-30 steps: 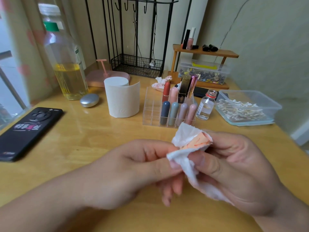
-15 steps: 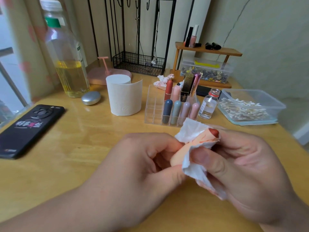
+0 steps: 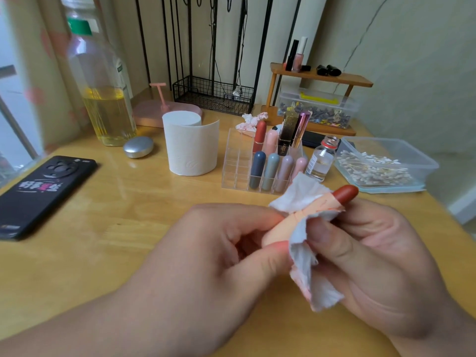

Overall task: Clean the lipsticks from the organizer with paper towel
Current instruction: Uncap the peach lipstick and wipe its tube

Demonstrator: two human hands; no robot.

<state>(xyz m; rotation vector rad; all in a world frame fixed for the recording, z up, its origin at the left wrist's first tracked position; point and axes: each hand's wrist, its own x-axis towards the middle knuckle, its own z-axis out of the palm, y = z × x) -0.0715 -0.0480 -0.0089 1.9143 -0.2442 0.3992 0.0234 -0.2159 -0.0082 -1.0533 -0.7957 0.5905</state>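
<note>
My left hand [image 3: 206, 256] pinches the peach lower end of a lipstick [image 3: 345, 194], whose brick-red cap pokes out up and to the right. A white paper towel [image 3: 301, 199] with pink smears is wrapped round the lipstick's middle, and my right hand [image 3: 373, 269] grips it there, thumb on top. Behind my hands stands the clear organizer [image 3: 238, 161] holding several lipsticks in its right-hand slots; its left slots look bare.
A paper towel roll [image 3: 190, 145] stands left of the organizer. A small glass bottle [image 3: 322, 161] and a tub of cotton swabs [image 3: 381, 166] sit at the right, a black phone [image 3: 43, 194] at the left, an oil bottle [image 3: 103, 81] and a used tissue [image 3: 251, 122] behind.
The lipstick has slid out of the towel: its red cap, hidden a second ago, now sticks out to the upper right. Both hands sit slightly lower and closer to the camera.
</note>
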